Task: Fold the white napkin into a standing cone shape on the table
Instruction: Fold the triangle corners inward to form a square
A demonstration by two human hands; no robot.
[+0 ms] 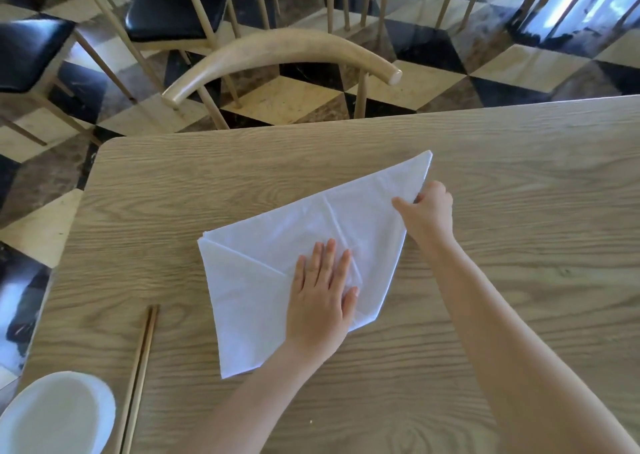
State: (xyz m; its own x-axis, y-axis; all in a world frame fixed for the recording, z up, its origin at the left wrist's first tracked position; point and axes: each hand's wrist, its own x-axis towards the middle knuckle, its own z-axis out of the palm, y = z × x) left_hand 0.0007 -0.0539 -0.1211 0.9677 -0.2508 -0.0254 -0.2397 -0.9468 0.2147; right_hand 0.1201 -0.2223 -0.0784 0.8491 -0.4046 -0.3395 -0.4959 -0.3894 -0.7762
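White napkin [277, 256] lying flat near the middle of the wooden table [502, 162], partly folded: a long point reaching up and to the right, a diagonal flap edge running across the left part, creases meeting near the centre. Left hand [320, 297] pressed palm-down on the lower middle of the cloth, fingers straight and together, pointing away from the body, thumb out to the right; nothing gripped, only weighing the fabric down. Right hand [427, 211] at the napkin's right edge just below the far point, fingers curled closed around that edge, thumb stretched out across the top of the cloth, so a pinch on the fabric itself. Edge there slightly lifted off the table. Both forearms bare, coming in from the bottom of the view.

Pair of wooden chopsticks [138, 381] lying side by side to the left of the napkin, apart from it. White bowl [59, 415] at the bottom left corner, just beside the chopsticks. Curved wooden chair back [277, 51] beyond the far table edge, over a checkered floor [287, 96].
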